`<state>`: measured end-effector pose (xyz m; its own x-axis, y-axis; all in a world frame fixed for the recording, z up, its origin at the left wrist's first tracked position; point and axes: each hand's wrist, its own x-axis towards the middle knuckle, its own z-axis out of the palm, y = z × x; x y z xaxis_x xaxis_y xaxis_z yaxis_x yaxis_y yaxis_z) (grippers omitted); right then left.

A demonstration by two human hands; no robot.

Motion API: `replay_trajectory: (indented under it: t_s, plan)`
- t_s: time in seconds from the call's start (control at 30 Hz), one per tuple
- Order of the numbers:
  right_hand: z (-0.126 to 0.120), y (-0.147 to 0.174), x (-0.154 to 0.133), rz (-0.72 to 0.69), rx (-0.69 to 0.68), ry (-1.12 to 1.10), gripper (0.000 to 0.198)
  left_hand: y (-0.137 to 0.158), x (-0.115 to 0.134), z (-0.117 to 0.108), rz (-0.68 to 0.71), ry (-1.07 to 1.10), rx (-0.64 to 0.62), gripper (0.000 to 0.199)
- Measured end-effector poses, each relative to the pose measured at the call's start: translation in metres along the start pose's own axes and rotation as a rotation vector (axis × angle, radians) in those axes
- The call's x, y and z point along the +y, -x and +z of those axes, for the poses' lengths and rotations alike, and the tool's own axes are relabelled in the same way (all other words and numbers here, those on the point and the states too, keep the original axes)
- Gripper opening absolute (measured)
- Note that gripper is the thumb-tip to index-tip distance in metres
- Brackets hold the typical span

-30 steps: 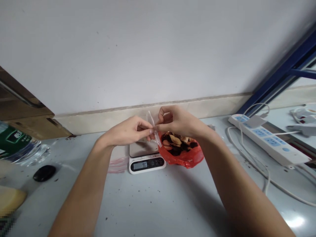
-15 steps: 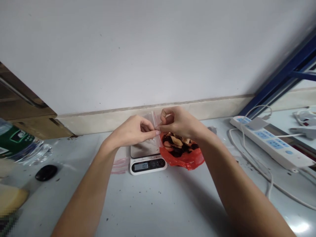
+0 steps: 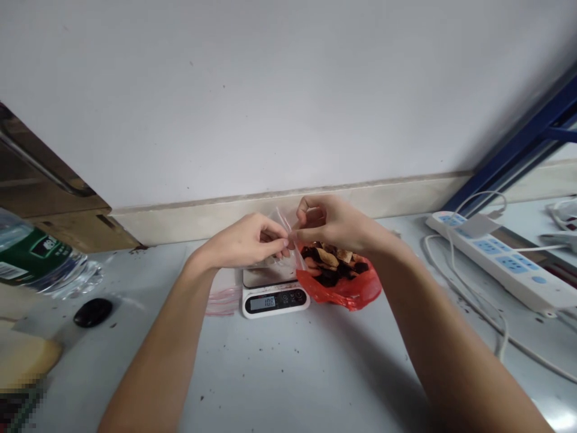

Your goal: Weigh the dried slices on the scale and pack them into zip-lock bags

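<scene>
Above a small white kitchen scale [image 3: 275,297], my left hand [image 3: 246,242] and my right hand [image 3: 334,223] both pinch the top edge of a small clear zip bag [image 3: 288,231] with a red strip. The bag hangs between my fingertips over the steel weighing plate. The display shows digits. Right beside the scale sits a red plastic bag [image 3: 345,287], open, with dark and tan dried pieces [image 3: 333,261] inside it, partly hidden under my right hand.
A few spare clear zip bags [image 3: 220,300] lie left of the scale. At far left are a water bottle [image 3: 42,261] on its side and a black oval object [image 3: 92,312]. A white power strip [image 3: 505,261] with cables lies at right. The wall stands close behind.
Both hands stay pinched on the small clear bag and have shifted slightly right over the scale. The display reading went from 90 to 100. The view has drifted a little.
</scene>
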<state>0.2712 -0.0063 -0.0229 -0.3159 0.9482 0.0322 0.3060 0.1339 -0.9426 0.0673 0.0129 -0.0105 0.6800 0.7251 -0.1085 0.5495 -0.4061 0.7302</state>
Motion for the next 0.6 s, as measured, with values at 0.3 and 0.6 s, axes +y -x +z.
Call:
replay_trajectory:
  t_s: [0.3,0.6]
  plan:
    - [-0.0014,0.0023,-0.0051,0.007,-0.026,-0.069,0.029,-0.0005,-0.0019,0.0017,-0.008,0.005,0.029,0.025]
    - [-0.0019,0.0001,-0.0034,-0.013,-0.031,-0.066,0.024,-0.0030,-0.0002,0.0041,-0.019,-0.015,0.049,0.023]
